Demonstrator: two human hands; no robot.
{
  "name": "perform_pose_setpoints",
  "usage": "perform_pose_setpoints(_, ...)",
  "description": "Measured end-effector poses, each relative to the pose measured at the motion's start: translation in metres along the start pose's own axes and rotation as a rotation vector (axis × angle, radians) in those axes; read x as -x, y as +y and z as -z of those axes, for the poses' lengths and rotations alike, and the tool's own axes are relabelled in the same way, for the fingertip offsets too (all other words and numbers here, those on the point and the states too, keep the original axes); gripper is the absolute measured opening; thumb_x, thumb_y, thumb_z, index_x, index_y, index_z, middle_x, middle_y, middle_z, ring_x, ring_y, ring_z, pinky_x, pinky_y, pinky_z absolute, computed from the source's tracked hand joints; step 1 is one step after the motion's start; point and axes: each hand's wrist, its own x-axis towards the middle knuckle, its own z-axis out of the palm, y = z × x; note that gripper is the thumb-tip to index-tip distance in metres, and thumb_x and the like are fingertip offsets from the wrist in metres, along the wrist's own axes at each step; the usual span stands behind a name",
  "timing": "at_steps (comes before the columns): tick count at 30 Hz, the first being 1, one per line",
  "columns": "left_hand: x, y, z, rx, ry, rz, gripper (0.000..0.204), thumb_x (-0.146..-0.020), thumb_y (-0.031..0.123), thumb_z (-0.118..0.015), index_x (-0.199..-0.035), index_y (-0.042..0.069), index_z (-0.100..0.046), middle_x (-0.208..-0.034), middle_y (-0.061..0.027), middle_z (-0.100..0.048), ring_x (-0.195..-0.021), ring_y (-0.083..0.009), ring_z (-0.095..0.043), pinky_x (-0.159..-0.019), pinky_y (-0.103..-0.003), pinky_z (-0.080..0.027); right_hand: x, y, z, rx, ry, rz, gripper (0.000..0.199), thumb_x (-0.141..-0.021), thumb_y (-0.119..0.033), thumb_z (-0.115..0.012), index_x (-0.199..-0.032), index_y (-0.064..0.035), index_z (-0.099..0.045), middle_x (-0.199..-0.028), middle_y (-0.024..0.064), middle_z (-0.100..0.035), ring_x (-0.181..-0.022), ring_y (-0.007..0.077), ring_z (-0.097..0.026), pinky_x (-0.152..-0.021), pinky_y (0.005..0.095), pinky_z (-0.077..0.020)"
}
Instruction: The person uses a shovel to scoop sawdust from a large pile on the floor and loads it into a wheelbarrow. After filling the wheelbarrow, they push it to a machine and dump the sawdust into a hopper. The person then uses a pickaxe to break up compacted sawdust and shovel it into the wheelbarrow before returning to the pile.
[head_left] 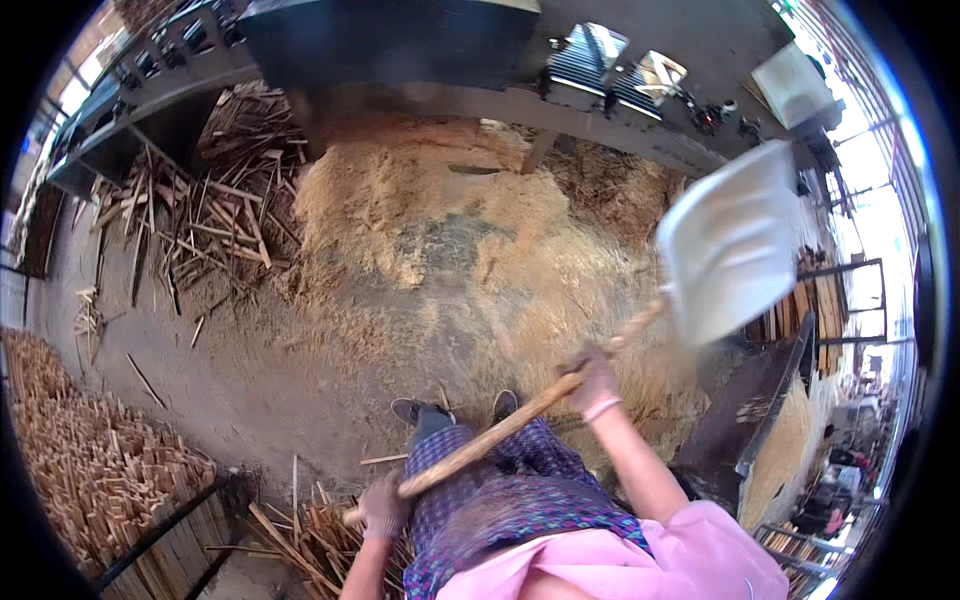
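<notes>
Both my hands are closed round the wooden handle of a shovel (730, 250), which slants up to the right across my body. Near the lower end of the handle is my gloved left hand (384, 505), close to my hip. Farther up toward the blade, my right hand (593, 384), also gloved, grips the shaft. The wide pale blade is raised at the right, smeared by motion, and no load can be made out on it. Beyond my feet, tan sawdust (370, 205) lies heaped and spread over the floor, reaching under the machine bench.
A long dark machine (390, 45) spans the far side. Scrap wood strips (230, 215) lie in a tangle at the far left. Bundled sticks (110, 470) stand at the near left, with loose strips (290, 540) beside my left hand. A metal-sided trough (745, 400) stands at the right.
</notes>
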Motion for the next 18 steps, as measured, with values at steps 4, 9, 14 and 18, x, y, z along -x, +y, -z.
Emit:
perform_pose_setpoints(4,0.091,-0.075,-0.026,-0.002,-0.158,0.236,0.03,-0.083,0.02,-0.07,-0.111,0.008,-0.068,-0.081,-0.0153,-0.071,-0.075,-0.0358,-0.07,-0.066,-0.047,-0.054,-0.077,0.158,-0.014,0.185,-0.074,-0.388,0.019,-0.088,-0.021,-0.064,-0.078,-0.016,-0.048,-0.064,0.007,-0.047,-0.055,0.0255,-0.051,-0.058,0.0425,-0.0494)
perform_pose_setpoints(9,0.139,-0.07,-0.047,0.131,-0.154,0.712,0.042,-0.089,0.046,-0.066,-0.113,0.012,-0.072,-0.095,-0.0193,-0.074,-0.088,-0.0402,-0.071,-0.078,-0.049,-0.056,-0.132,0.349,-0.045,0.592,-0.325,-0.524,0.015,-0.095,-0.022,-0.059,-0.085,-0.0115,-0.055,-0.074,0.0071,-0.052,-0.06,0.0234,-0.053,-0.058,0.0414,-0.0494)
perform_pose_setpoints(14,0.09,-0.074,-0.068,0.21,-0.187,0.917,0.024,-0.084,0.033,-0.069,-0.098,0.014,-0.074,-0.085,-0.0148,-0.074,-0.081,-0.0371,-0.072,-0.072,-0.047,-0.056,-0.235,0.478,-0.017,0.698,-0.272,-0.634,0.024,-0.098,-0.03,-0.057,-0.084,-0.0099,-0.054,-0.071,0.0079,-0.048,-0.063,0.0256,-0.053,-0.062,0.043,-0.051)
perform_pose_setpoints(18,0.009,-0.127,-0.134,0.103,-0.081,0.771,0.034,-0.082,0.027,-0.072,-0.112,0.011,-0.072,-0.092,-0.0181,-0.075,-0.082,-0.0378,-0.073,-0.066,-0.046,-0.057,-0.258,0.463,-0.17,0.743,-0.04,-0.708,0.026,-0.097,-0.032,-0.059,-0.088,-0.009,-0.052,-0.084,0.0107,-0.052,-0.069,0.0271,-0.054,-0.065,0.0447,-0.052)
